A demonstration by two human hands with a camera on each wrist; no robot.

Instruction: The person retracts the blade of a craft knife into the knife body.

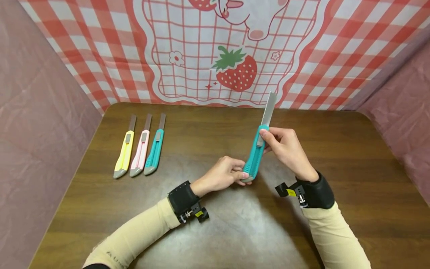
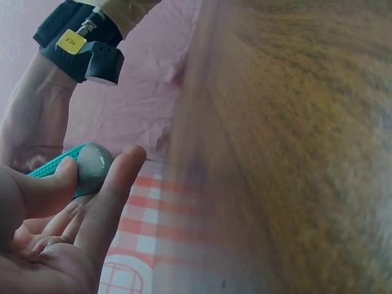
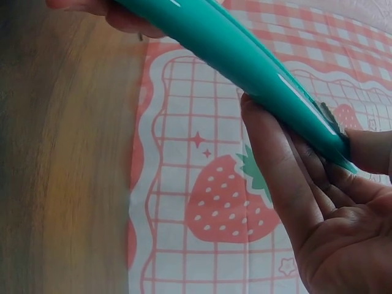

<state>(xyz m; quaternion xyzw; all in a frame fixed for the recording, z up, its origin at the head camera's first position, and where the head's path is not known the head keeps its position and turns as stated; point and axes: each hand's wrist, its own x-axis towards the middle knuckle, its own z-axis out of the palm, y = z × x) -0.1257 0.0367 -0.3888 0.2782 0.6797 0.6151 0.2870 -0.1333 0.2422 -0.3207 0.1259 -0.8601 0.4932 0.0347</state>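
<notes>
Held up over the table [image 1: 336, 157], right of centre and slanted: a teal knife [image 1: 255, 155], with the blade [image 1: 268, 110] well out and aimed toward the strawberry cloth [image 1: 236, 73] behind. Pinched at the grey end [image 2: 95, 166] by the left hand [image 1: 223, 173], between thumb and lightly bent fingers, without a full wrap. Pinched near the blade by the right hand [image 1: 285, 151], with the thumb at the metal slider [image 1: 260, 142] and the fingers [image 3: 278, 159], nearly straight in the right wrist view, under the handle [image 3: 233, 61].

Could slip, most likely, from so light a hold: supported mainly at fingertips, so apt to twist if pushed unevenly. Could jerk if pressed hard at the slider, perhaps sending the blade in or farther out. Would risk a cut there, with fingertips so near the blade's root. Cannot tell whether locked. Could also snag the cloth if pushed forward tip first; hard to judge the gap.

Lying well apart at the table's left, side by side with blades exposed: a yellow knife [image 1: 124, 155], a pink knife [image 1: 140, 154] and a second teal knife [image 1: 155, 152]. Could get knocked askew by a careless sweep of the left arm [image 1: 131, 229].
</notes>
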